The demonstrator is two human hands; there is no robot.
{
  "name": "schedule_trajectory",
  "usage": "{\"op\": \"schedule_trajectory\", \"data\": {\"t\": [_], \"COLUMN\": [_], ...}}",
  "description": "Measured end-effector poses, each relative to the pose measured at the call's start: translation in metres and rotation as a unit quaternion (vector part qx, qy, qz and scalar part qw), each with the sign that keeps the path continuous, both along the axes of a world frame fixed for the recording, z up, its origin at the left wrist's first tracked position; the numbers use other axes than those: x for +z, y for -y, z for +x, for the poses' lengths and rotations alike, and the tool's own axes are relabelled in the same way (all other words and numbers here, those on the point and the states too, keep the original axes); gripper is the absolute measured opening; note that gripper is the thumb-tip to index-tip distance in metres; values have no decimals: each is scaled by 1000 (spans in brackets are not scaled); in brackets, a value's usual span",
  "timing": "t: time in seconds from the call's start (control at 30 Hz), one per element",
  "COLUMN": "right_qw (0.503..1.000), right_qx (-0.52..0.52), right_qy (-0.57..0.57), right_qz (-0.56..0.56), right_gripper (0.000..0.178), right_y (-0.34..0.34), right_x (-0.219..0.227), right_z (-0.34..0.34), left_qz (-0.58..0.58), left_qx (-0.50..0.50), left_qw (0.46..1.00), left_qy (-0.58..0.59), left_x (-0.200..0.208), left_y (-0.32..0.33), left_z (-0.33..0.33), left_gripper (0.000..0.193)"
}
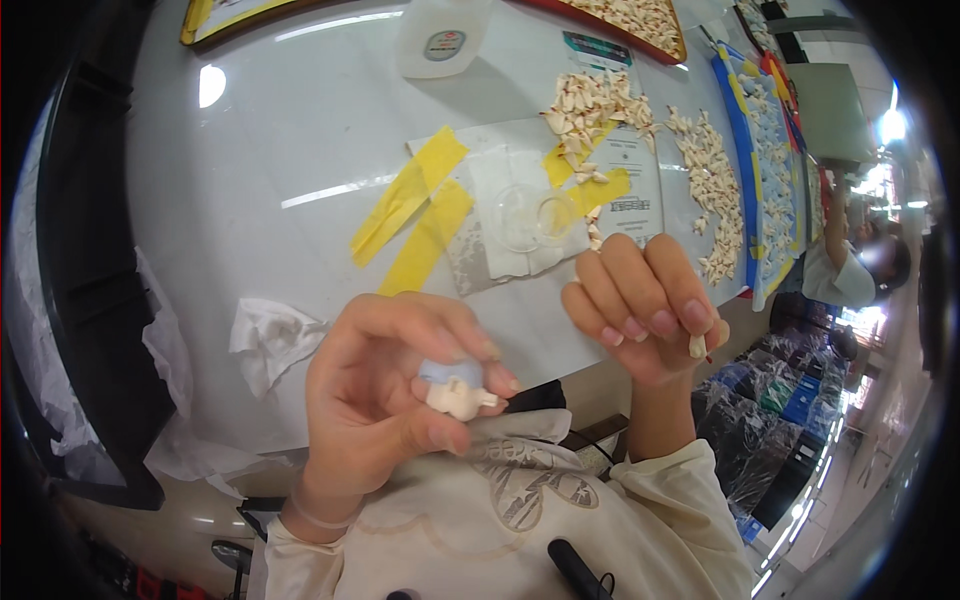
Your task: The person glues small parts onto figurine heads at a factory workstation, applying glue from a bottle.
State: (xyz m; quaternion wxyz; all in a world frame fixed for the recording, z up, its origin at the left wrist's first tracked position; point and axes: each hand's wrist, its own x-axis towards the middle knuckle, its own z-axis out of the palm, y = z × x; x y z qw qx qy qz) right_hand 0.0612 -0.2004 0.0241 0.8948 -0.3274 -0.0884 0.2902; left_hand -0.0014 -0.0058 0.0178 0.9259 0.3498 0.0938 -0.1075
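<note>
My left hand is closed around a small rounded figure part, cream below and pale blue on top, with a short stub at its right side. My right hand is raised to the right of it, fingers curled. Between its thumb and forefinger it pinches a small cream piece with a dark reddish tip. Beyond the hands, a clear round shallow dish lies on a white paper towel. A heap of small cream pieces is near the dish, and more loose pieces spread to its right.
Yellow tape strips cross the grey tabletop. A translucent bottle stands at the far side. A crumpled white tissue lies left of my left hand. A blue-edged tray lies right. Another person's sleeve shows far right.
</note>
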Motion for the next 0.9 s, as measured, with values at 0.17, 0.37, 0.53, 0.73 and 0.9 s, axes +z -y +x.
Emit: {"op": "schedule_trajectory", "data": {"t": [0.17, 0.37, 0.53, 0.73, 0.9], "right_qw": [996, 997, 971, 908, 891], "right_qx": [31, 30, -76, -122, -117], "right_qy": [9, 26, 155, 256, 268], "right_qz": [78, 61, -166, -309, -348], "right_gripper": [23, 24, 26, 24, 20], "right_y": [-2, 2, 15, 18, 11], "right_x": [-5, -6, 25, 30, 27], "right_z": [-2, -2, 13, 20, 17], "left_qz": [-5, -36, -88, -88, -5], "left_qx": [-8, -9, -6, -14, -22], "left_qw": [998, 993, 988, 986, 999], "left_qy": [60, 115, 125, 142, 31], "left_x": [-12, -16, -17, -17, -3], "left_y": [-6, -4, -2, -5, -4], "left_z": [-2, 0, 2, 1, 4], "left_gripper": [46, 40, 37, 36, 43]}}
